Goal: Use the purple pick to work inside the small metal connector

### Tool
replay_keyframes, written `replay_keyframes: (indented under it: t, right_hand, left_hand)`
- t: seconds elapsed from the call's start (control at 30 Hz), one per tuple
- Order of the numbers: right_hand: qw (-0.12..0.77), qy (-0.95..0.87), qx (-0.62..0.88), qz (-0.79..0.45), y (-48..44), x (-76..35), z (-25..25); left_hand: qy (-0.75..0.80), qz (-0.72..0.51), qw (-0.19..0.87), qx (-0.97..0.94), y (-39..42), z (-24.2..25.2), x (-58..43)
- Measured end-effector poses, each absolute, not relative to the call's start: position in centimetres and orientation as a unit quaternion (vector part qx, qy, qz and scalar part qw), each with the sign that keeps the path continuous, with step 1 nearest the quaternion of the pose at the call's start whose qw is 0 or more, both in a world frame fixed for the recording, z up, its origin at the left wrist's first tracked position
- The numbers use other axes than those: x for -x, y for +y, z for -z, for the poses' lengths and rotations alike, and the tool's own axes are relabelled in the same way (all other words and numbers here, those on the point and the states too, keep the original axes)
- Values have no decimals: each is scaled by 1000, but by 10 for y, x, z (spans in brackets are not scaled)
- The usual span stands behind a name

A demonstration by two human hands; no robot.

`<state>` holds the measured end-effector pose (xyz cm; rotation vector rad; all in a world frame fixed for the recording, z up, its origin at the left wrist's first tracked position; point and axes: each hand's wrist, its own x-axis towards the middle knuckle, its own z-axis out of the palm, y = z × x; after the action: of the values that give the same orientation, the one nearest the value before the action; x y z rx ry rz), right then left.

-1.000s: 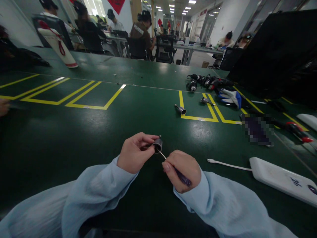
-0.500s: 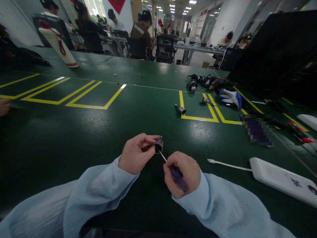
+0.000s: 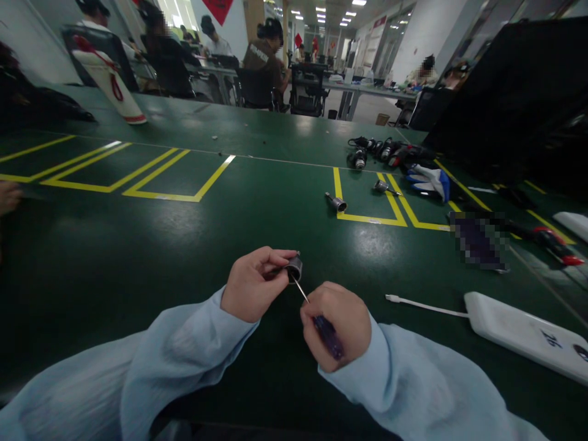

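Note:
My left hand (image 3: 252,285) pinches a small cup-shaped metal hole saw (image 3: 296,267), its open end turned down toward me. A screwdriver is in my right hand (image 3: 340,324), the fingers wrapped round its dark purple, see-through handle (image 3: 328,337). Its thin metal shaft (image 3: 301,289) reaches into the mouth of the cup; the tip is hidden inside. Two similar cup-shaped metal pieces lie farther off: one hole saw (image 3: 339,204) at a yellow tape corner, another hole saw (image 3: 380,186) with a thin rod sticking out, by the tape to its right.
A white power bank (image 3: 519,331) with a short cable lies on the green table (image 3: 206,233) at right. Behind are a blue-white glove (image 3: 429,180), dark corded tools (image 3: 367,150) and a red-black tool (image 3: 555,245). Another person's hand (image 3: 8,196) shows at the left edge.
My right hand has turned slightly round the screwdriver, and the handle's angle has shifted a little. My left hand still holds the hole saw in nearly the same place.

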<state>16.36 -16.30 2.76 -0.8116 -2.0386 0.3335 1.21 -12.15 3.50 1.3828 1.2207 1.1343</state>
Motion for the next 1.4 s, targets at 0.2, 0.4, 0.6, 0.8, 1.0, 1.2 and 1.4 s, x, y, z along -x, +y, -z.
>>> replay_keyframes:
  t: [0.2,0.4,0.6,0.8,1.0,1.2,1.4]
  right_hand:
    - [477,-780,359,-190,-165,-164,-37]
    - [446,-815,339,-151,-164,-166,-34]
    - [398,-848,328,-119,-165,-165,-36]
    - [396,-861,307,-89,-163,-163,-33]
    - [416,-848,311,-105,-161,-163,-31]
    - [407,-855,308,-90,-164,-163,-33]
    - [412,-856,299,-85,-164,-164,-34]
  left_hand:
    - [488,-471,480,-557,-119,-33,-11]
    - [486,-471,487,-553,-118,-33,-11]
    - [499,-464,467,-564,-119,-34,-12]
    - [489,-463,476,-565,-118,-31,-11]
    - [483,-465,497,-551,-118,-31,-11]
    - [486,-469,497,-544,-120,-34,-12]
    - [495,-463,484,-553,-120,-34,-12]
